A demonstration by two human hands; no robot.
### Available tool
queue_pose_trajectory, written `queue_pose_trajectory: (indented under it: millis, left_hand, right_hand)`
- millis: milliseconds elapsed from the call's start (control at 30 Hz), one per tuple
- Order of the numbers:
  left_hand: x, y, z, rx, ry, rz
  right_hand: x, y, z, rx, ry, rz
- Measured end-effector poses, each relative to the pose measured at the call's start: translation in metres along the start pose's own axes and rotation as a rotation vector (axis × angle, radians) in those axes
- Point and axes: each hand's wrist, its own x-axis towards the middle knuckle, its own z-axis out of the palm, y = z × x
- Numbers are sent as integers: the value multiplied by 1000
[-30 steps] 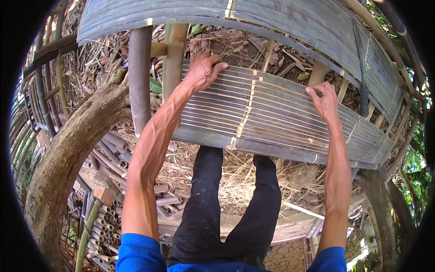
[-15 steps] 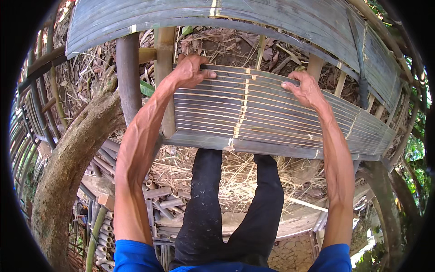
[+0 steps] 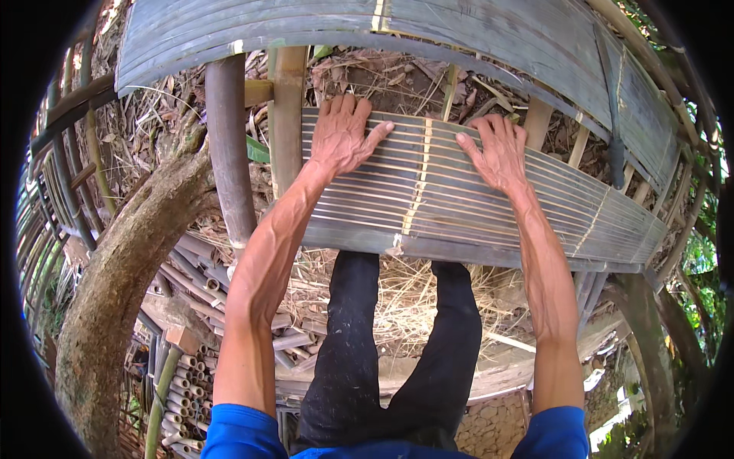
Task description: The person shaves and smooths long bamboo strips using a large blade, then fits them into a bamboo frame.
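A low bench seat of dark bamboo slats (image 3: pixel 459 195) runs across the view in front of my legs, with pale gaps between the slats and a light lashing (image 3: pixel 417 183) crossing them. My left hand (image 3: pixel 345 136) lies flat on the left end of the slats, fingers stretched toward the far edge and thumb out to the right. Farther right, my right hand (image 3: pixel 497 149) rests on the same slats near the far edge, fingers spread and slightly bent. Neither hand holds anything. Beyond the seat rises a slatted bamboo backrest (image 3: pixel 306 27).
Bamboo posts (image 3: pixel 229 145) stand left of the seat. A thick curved tree trunk (image 3: pixel 115 298) fills the left side. Stacked cut bamboo tubes (image 3: pixel 180 398) lie at lower left. Dry straw (image 3: pixel 405 298) covers ground under the seat. A bamboo fence (image 3: pixel 65 168) stands at far left.
Both hands have gone from curling round the seat's far edge to lying on top of the slats with fingers extended. The right hand has shifted slightly left, the left hand slightly right.
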Motion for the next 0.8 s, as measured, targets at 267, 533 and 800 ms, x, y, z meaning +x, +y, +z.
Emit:
queue_pose_trajectory:
  millis: [267, 533, 800]
  left_hand:
    - [6, 8, -2, 102, -62, 7]
    - [-1, 8, -8, 171, -125, -10]
    - [-1, 30, -3, 228, -59, -8]
  right_hand:
    - [-7, 7, 13, -72, 129, 86]
    - [-55, 23, -66, 287, 425, 73]
    - [-77, 182, -111, -12, 444, 628]
